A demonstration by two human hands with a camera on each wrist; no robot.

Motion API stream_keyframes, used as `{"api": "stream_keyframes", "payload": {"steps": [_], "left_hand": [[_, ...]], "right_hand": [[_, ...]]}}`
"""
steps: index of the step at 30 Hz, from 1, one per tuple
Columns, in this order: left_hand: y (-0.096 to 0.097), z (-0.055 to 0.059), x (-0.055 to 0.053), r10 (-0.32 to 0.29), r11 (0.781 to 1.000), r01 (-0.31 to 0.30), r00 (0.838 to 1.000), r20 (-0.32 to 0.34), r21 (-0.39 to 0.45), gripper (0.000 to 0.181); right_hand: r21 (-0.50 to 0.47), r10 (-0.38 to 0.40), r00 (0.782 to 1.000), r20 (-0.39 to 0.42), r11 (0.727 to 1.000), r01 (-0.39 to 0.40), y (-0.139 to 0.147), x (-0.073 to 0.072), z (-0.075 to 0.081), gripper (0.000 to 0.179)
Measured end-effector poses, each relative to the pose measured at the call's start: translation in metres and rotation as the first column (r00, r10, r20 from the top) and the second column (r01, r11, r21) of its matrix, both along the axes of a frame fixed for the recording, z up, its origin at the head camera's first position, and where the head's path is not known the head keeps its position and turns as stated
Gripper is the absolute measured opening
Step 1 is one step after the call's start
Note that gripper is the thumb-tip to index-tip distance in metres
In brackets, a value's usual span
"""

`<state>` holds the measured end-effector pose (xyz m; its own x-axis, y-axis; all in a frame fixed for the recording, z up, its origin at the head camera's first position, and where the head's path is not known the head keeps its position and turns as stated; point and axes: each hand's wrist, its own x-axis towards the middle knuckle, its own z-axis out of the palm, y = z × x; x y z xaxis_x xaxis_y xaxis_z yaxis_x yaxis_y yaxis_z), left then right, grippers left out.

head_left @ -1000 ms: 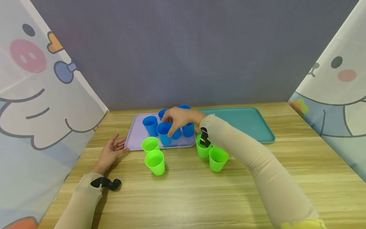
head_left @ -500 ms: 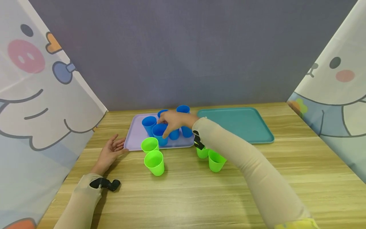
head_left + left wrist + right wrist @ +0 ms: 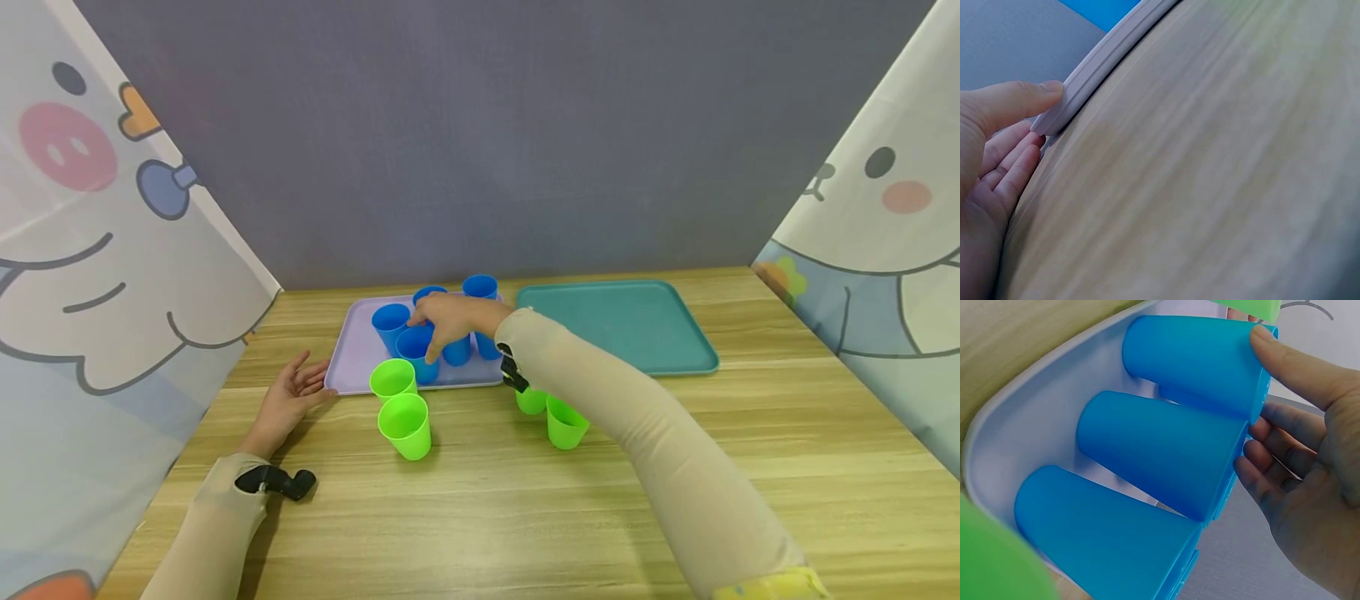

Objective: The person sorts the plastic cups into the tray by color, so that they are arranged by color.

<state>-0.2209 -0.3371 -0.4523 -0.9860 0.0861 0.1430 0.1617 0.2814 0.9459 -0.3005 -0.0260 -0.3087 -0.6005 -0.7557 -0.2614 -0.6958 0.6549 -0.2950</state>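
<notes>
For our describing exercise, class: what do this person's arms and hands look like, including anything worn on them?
The left hand and right hand are bare, without gloves. The left sleeve and right sleeve are long and plain beige, with yellow cloth at the right one's lower edge in the head view. A black device shows at each wrist; the left device has a rounded end.

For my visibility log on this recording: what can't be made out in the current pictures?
Head view: rim of middle front blue cup, hidden by right hand.
Head view: upper part of rear right green cup, behind right sleeve.
Left wrist view: blue shape, cut off by top edge.
Right wrist view: lower-left green shape, blurred and cut off by frame edges.
</notes>
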Motion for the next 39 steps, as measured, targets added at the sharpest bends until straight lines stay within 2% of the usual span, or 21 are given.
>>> {"api": "stream_keyframes", "payload": {"steps": [10, 18, 24, 28, 32, 36, 39], "left_hand": [[-0.002, -0.002, 0.002, 0.02, 1.0, -0.02, 1.0, 0.014, -0.013, 0.092], [-0.005, -0.003, 0.003, 0.023, 1.0, -0.022, 1.0, 0.015, -0.013, 0.092], [-0.01, 0.003, -0.001, -0.032, 0.999, 0.031, 0.997, 0.069, 0.025, 0.094], [-0.011, 0.009, -0.004, -0.045, 0.999, 0.041, 0.991, 0.128, 0.03, 0.092], [-0.007, 0.02, -0.005, -0.022, 0.998, 0.033, 0.982, 0.19, -0.059, 0.093], [0.001, 0.036, -0.005, -0.023, 0.992, 0.047, 0.98, 0.199, -0.114, 0.096], [0.005, 0.048, -0.004, -0.019, 0.994, 0.039, 0.981, 0.191, -0.1, 0.095]], "right_hand": [[-0.039, -0.029, 0.998, 0.055, 0.999, 0.031, 0.0, -0.001, 0.002, 0.07], [-0.092, -0.013, 0.998, 0.06, 0.996, 0.018, 0.01, -0.004, 0.015, 0.071], [-0.186, -0.005, 0.999, 0.045, 0.982, 0.013, 0.034, -0.009, 0.03, 0.068], [-0.281, -0.05, 0.997, 0.06, 0.958, 0.065, 0.063, -0.008, 0.035, 0.066], [-0.377, -0.096, 0.993, 0.072, 0.919, 0.116, 0.099, -0.008, 0.04, 0.064], [-0.439, -0.159, 0.985, 0.073, 0.881, 0.175, 0.141, -0.006, 0.041, 0.062], [-0.463, -0.217, 0.972, 0.087, 0.856, 0.232, 0.173, -0.004, 0.034, 0.061]]}}
